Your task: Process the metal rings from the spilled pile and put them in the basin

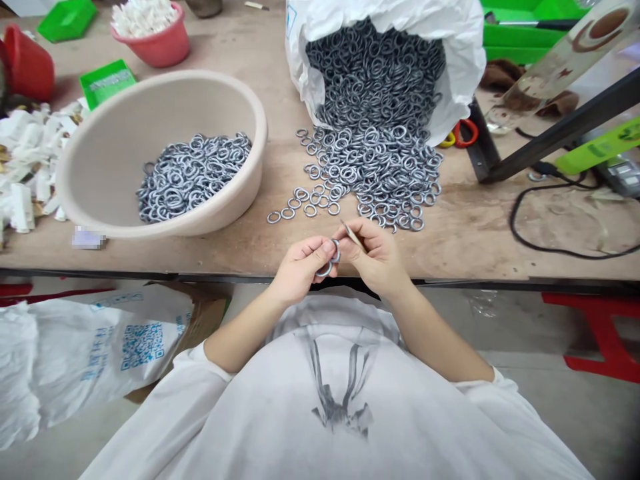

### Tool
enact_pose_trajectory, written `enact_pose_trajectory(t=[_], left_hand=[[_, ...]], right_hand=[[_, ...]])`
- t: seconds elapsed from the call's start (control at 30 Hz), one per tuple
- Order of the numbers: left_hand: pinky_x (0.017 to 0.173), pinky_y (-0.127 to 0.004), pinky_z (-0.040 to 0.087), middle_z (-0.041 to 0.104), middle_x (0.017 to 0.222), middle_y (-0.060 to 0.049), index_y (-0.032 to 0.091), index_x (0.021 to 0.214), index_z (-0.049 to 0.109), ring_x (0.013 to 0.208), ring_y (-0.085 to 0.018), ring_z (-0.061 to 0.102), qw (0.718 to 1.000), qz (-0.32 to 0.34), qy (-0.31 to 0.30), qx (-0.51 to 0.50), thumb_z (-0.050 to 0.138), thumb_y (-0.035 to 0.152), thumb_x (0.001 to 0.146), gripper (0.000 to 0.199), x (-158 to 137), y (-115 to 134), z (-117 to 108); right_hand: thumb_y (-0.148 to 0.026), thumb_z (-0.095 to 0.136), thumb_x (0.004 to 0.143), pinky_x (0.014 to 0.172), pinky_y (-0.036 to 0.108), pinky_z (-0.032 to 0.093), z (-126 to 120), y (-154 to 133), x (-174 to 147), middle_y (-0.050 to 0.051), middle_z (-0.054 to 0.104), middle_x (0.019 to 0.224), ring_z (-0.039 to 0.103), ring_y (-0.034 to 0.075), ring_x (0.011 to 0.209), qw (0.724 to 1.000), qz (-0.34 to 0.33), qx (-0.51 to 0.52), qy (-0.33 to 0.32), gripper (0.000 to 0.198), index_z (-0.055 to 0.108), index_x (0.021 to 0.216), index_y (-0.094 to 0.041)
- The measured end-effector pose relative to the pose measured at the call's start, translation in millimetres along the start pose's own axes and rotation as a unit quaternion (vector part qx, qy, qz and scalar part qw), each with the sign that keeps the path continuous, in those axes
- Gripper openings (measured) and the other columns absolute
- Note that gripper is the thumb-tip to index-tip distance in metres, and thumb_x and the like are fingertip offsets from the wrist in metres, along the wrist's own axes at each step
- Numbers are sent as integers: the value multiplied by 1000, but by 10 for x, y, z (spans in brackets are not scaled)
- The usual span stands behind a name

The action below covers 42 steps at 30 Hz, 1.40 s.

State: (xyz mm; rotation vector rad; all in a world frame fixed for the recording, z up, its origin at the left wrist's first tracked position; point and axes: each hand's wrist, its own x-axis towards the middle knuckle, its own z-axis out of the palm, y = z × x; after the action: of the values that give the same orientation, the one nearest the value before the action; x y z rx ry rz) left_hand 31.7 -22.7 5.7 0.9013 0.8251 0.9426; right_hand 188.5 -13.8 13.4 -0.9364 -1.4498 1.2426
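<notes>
At the bench's point(450, 250) near edge, the left hand point(301, 267) is pinching grey rings point(329, 270) while the right hand point(379, 260) is gripping a slim tool point(355, 239), a ring pile point(390, 167) lying beyond.

Brown tabletop point(465, 233), wood-look, scuffed, dark front edge point(450, 283). Grey floor point(520, 340) below, visible left and right. Red furniture frame point(603, 331) under right side, partly cropped. Light soft, even.
</notes>
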Motion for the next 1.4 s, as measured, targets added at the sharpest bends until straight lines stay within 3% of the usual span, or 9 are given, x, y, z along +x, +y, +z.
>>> enact_pose_trajectory(t=[0.2,0.33,0.47,0.67,0.8,0.9,1.1,1.23,1.4], left_hand=[[40,-18,23,56,52,1,15,71,59,41,-5,38,1000,-14,-15,-17,72,57,81,46,-43,21,10],[39,-18,22,54,50,1,15,68,56,40,-5,36,999,-13,2,-31,74,57,78,47,-46,53,34],[38,-18,21,52,50,3,15,69,56,40,-4,35,998,-1,29,-50,76,55,77,45,-39,71,50],[39,-18,22,52,49,2,15,69,57,41,-5,37,999,-5,19,-36,76,57,77,47,-42,38,60],[38,-17,22,50,49,3,15,68,55,40,-4,36,999,-2,33,-43,76,55,76,46,-50,66,74],[38,-17,22,47,48,5,16,67,54,40,-4,35,997,-13,47,-56,79,53,73,45,-52,103,92],[38,-16,20,44,49,6,17,65,50,40,-4,32,997,-21,46,-66,77,52,75,46,-32,123,101],[39,-17,20,48,48,4,16,66,53,40,-4,34,998,-34,15,-42,77,55,75,47,-78,115,87],[41,-18,25,52,50,1,14,68,57,41,-5,37,997,-49,-40,-37,74,53,81,44,-141,135,35]], right_hand=[[-56,74,83,54,26,50,34,-25,-19,-4,61,74,61,12,56,996,19,68,-44,38,56,91,-24],[-58,68,87,59,26,45,9,-14,-40,-3,57,69,54,11,61,998,-29,-38,35,37,59,84,-22],[-59,69,85,59,27,40,-15,-16,-85,-2,59,69,51,13,62,989,-55,-133,31,39,61,83,-21],[-58,70,85,55,26,38,8,-35,-77,-4,60,63,53,13,56,997,1,-83,5,38,58,82,-22],[-63,63,88,55,26,34,-22,-62,-58,-3,54,62,47,11,56,983,-72,-167,36,45,59,76,-20],[-64,56,93,58,28,33,-31,-64,-89,-1,56,63,49,12,59,961,-124,-249,6,49,62,73,-19],[-61,52,96,56,28,29,-2,-52,-135,-2,49,59,42,11,55,940,-140,-310,-8,52,54,63,-20],[-57,53,95,56,28,27,-104,-26,-70,-3,47,58,40,11,55,951,-96,-295,-3,50,50,62,-20],[-59,53,93,56,27,28,-254,85,79,-5,40,54,38,11,54,958,7,-276,79,49,52,63,-20]])
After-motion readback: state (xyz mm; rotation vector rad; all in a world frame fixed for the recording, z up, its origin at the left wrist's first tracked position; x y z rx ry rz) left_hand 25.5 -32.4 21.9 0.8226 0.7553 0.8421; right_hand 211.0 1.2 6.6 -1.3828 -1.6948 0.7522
